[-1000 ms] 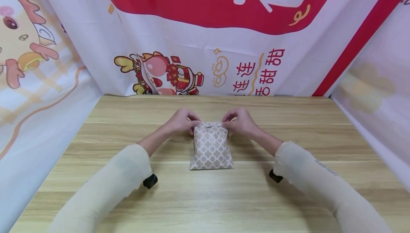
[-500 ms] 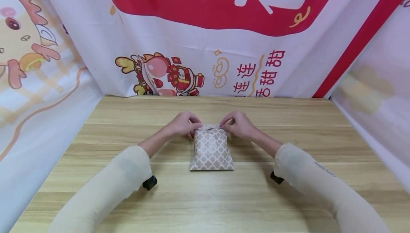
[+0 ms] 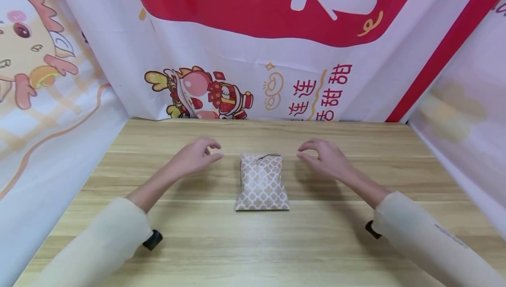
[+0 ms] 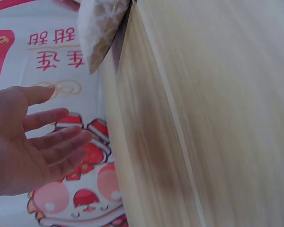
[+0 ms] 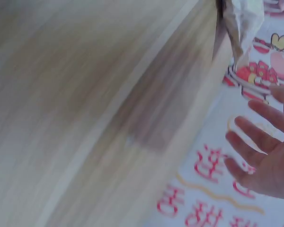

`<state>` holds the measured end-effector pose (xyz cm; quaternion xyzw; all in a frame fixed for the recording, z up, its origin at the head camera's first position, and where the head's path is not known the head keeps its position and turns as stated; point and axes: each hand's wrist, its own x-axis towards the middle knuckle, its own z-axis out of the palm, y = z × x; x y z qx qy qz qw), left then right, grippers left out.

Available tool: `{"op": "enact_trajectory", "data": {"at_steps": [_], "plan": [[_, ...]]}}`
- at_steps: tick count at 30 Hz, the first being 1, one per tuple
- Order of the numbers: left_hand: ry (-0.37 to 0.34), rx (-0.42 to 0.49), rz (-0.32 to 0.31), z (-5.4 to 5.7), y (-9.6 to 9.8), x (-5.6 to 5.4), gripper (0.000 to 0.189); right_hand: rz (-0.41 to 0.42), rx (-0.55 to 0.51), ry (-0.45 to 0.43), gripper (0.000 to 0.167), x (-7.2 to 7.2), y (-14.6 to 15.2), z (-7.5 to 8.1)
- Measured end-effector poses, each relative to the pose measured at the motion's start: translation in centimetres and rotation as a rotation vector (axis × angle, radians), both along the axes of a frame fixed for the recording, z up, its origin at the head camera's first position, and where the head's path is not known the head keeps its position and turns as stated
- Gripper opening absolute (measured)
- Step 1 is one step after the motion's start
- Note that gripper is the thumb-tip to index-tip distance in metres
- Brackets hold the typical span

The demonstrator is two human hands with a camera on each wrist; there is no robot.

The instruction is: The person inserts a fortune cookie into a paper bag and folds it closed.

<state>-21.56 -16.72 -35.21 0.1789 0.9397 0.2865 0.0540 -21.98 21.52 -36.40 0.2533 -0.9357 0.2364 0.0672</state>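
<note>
A small paper bag (image 3: 264, 184) with a tan and white lattice pattern lies at the middle of the wooden table, its top end toward the back wall. A thin dark slit shows along its top edge. My left hand (image 3: 196, 157) is apart from the bag on its left side, fingers loosely bent and holding nothing. On the other side my right hand (image 3: 325, 157) hovers in much the same pose, also holding nothing. Both wrist views show spread fingers, with the paper bag (image 4: 102, 30) at the top of the left one and the bag (image 5: 244, 23) again in the right one.
The wooden table (image 3: 253, 252) reaches back to a printed cloth (image 3: 221, 50) with red and cartoon patterns. More cloth hangs at the left (image 3: 51, 146) and right (image 3: 466, 102) sides. A black wrist strap piece (image 3: 152, 239) shows under the left sleeve.
Both hands have let go of the bag's top corners and moved outward, left hand to the left and right hand to the right. The bag stays in place.
</note>
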Motion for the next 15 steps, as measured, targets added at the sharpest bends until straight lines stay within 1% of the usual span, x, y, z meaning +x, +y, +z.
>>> {"op": "enact_trajectory", "data": {"at_steps": [3,5,7,11,15], "plan": [[0.092,-0.135,0.047,0.5,-2.0,1.1,0.049,-0.075,0.160,0.107,0.046,0.7,2.3,0.5],[0.159,-0.218,0.081,0.6,-3.4,1.6,0.056,-0.126,0.213,0.131,0.059,0.9,3.8,0.6],[0.212,-0.280,0.112,0.6,-4.8,1.9,0.065,-0.174,0.234,0.138,0.070,0.9,5.3,0.5],[0.296,-0.326,0.182,0.4,-7.4,2.2,0.077,-0.244,0.258,0.112,0.086,0.8,7.5,0.3],[0.363,-0.349,0.215,0.3,-9.0,2.2,0.080,-0.280,0.301,0.079,0.093,0.6,8.6,0.2]]}}
